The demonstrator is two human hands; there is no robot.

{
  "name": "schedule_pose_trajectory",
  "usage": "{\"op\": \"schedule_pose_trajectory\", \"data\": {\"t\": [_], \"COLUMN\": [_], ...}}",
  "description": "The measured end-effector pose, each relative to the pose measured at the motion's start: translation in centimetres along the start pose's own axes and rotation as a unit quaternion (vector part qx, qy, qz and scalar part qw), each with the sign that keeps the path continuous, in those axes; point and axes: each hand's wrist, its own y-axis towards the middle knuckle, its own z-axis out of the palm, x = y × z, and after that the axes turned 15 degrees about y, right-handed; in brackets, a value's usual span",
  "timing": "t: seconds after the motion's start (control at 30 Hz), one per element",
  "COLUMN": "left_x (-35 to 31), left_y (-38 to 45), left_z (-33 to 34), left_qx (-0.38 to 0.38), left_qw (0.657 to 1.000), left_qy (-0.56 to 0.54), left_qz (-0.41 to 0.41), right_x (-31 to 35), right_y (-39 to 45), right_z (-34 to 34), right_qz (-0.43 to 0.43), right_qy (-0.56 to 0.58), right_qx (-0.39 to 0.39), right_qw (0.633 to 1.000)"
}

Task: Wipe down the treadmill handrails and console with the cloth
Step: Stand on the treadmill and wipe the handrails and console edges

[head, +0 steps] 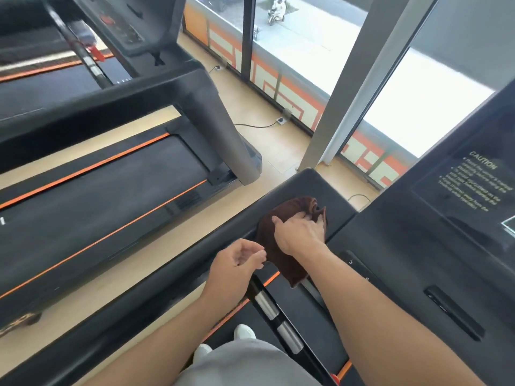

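A dark brown cloth (289, 218) lies bunched over the black left handrail (178, 263) of the treadmill, close to its front corner. My right hand (299, 232) lies on top of the cloth, fingers curled into its folds, pressing it against the rail. My left hand (237, 263) hovers just left of the cloth's hanging end, fingers loosely curled, holding nothing. The black console (418, 246) with a caution label rises to the right. A pulse-grip bar (278, 316) with silver bands runs below the cloth.
A second treadmill (97, 196) with orange-striped deck stands to the left across a strip of wooden floor. A grey pillar (356, 87) and windows are ahead. Power cords and floor sockets (280, 121) lie by the window. My shoes (245, 331) stand on the belt.
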Motion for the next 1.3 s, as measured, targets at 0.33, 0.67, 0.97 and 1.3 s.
{"op": "schedule_pose_trajectory", "data": {"t": [0.33, 0.67, 0.97, 1.3], "left_x": [-0.2, -0.2, 0.1, 0.2], "left_y": [-0.6, -0.5, -0.7, -0.4], "left_z": [0.8, 1.3, 1.3, 1.2], "left_qx": [0.002, 0.001, -0.011, -0.018], "left_qw": [1.0, 1.0, 0.999, 0.999], "left_qy": [-0.016, -0.019, -0.015, -0.008], "left_qz": [-0.016, -0.013, -0.027, -0.038], "right_x": [-2.1, -4.2, -3.6, -4.1], "right_y": [-0.4, -0.5, -1.3, 1.3], "right_z": [-0.4, -5.2, 0.4, 1.5], "right_qz": [-0.036, -0.074, -0.106, -0.073], "right_qy": [0.132, 0.174, 0.072, 0.015], "right_qx": [-0.137, -0.25, -0.098, -0.069], "right_qw": [0.981, 0.949, 0.987, 0.995]}}
